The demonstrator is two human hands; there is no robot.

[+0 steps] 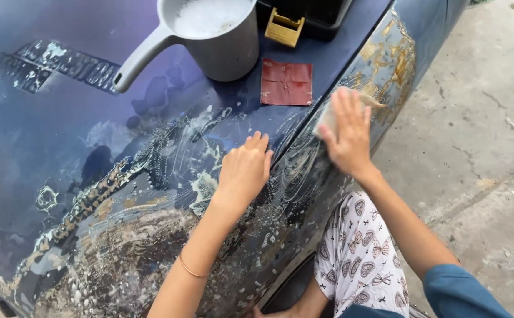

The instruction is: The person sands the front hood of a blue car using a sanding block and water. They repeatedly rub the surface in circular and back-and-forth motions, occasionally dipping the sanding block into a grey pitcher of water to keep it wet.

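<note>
My right hand (348, 136) presses a pale sanding pad (329, 116) flat against the side of a dark blue car panel (51, 141), where the paint is worn to yellowish-brown patches. My left hand (245, 169) rests palm down on the wet, soapy top of the panel, fingers together, holding nothing. A thin bangle sits on my left forearm. Soap streaks and bubbles cover the panel around both hands.
A grey jug (213, 35) of soapy water with a long handle stands on the panel. A red-brown sandpaper sheet (286, 82) lies beside it. A yellow block (284, 27) and a black tray (318, 15) sit at the back. Concrete floor (480, 118) is on the right.
</note>
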